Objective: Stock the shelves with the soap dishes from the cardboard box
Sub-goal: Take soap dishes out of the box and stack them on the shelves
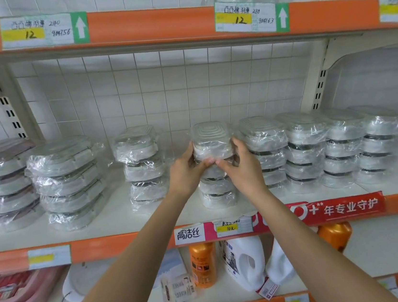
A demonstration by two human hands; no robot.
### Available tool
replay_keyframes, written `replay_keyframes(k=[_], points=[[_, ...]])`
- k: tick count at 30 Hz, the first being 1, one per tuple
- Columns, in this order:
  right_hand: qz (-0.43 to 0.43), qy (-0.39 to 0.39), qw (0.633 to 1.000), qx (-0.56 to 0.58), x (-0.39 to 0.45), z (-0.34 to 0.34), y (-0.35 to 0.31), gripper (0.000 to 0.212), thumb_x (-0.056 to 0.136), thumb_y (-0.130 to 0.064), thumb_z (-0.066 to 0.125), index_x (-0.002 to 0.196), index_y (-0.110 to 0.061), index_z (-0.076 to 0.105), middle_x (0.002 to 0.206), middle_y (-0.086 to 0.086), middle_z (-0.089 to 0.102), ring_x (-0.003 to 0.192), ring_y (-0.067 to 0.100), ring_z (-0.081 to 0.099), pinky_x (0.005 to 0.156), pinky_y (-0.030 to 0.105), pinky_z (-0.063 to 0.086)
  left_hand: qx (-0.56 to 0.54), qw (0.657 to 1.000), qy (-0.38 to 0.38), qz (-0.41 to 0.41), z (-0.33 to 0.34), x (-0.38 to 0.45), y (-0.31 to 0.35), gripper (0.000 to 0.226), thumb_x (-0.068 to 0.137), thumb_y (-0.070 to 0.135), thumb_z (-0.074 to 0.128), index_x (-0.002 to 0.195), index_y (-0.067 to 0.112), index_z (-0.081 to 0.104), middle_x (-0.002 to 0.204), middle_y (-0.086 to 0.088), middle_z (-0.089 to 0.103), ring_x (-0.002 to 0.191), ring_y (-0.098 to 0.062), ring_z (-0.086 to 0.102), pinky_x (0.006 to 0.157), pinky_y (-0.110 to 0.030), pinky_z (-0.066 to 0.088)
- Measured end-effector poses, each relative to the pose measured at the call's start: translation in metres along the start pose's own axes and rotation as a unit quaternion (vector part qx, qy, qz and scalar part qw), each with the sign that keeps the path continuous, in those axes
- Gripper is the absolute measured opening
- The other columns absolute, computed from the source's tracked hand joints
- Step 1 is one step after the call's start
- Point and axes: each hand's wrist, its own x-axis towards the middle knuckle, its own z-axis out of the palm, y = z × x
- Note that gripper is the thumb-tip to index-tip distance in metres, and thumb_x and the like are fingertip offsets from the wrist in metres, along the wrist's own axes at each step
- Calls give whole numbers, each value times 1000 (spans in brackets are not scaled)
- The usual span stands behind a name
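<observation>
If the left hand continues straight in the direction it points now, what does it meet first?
Probably the wrapped soap dish that the left hand already grips, then perhaps the tiled wall behind; depth is unclear.

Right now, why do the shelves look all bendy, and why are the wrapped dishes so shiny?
Head view: the wide-angle lens bows the orange shelf edge into a curve; overhead light glints off the plastic wrap on the stacked soap dishes, hiding detail; the top dish held by the left hand and right hand is fairly sharp, while the corners go soft.
</observation>
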Motion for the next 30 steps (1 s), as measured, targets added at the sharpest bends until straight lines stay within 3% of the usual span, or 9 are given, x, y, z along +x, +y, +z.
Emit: replay_keyframes(k=[3,5,9,12,14,17,20,24,30], points=[[10,10,1000,9,-1,-1,0,75,82,-30,73,144,-17,34,141,2,51,127,17,50,106,38,42,-71,997,-25,-14,1,-5,1,64,75,54,65,128,20,54,108,0,71,101,-12,65,90,-29,51],[20,14,1000,12,-5,-1,4,80,81,-32,74,146,-14,31,144,3,47,130,18,47,107,30,38,-117,992,-36,-39,1,-9,-3,59,83,46,65,132,15,54,120,4,66,112,-6,60,96,-22,45],[61,-16,997,-52,-15,2,14,63,83,-35,71,133,-7,46,125,6,60,115,23,58,82,21,40,-118,989,-43,-77,9,-19,-13,53,81,20,75,128,11,55,118,0,67,108,-10,63,93,-23,50],[63,-20,997,-49,-13,-2,17,50,85,-31,69,126,-7,53,116,4,65,108,20,61,82,23,42,-81,994,-28,-62,15,-20,-12,61,77,14,77,133,16,52,115,6,67,107,-7,62,99,-30,48],[60,-32,996,-54,-14,-6,19,48,85,-32,68,125,-9,55,116,3,65,108,19,61,84,23,43,-52,997,-20,-55,16,-22,-10,65,78,16,77,137,17,49,119,3,66,105,-7,60,99,-29,47],[61,-50,994,-81,-24,-8,25,52,85,-33,69,128,-8,53,123,5,63,115,20,58,91,26,44,-7,995,-37,-92,18,-29,-19,75,75,39,78,140,22,44,120,10,59,105,-9,51,94,-27,44],[69,-58,986,-142,-37,-8,35,46,88,-30,66,125,-6,54,123,8,62,112,21,58,90,27,44,-13,993,-44,-106,26,-37,-27,93,59,61,75,140,27,44,122,10,63,109,-17,60,98,-35,48],[38,0,980,-196,-49,-16,49,31,91,-26,61,116,-8,57,111,7,63,102,22,60,81,29,46,-13,994,-41,-100,38,-31,-27,72,72,37,81,135,25,49,114,6,66,104,-22,63,93,-43,51],[-23,4,977,-211,-58,-24,47,18,91,-15,58,107,-7,60,101,5,62,93,21,59,78,34,50,-10,995,-47,-90,48,-25,-20,68,76,33,79,135,23,48,121,3,64,111,-19,60,89,-27,48]])
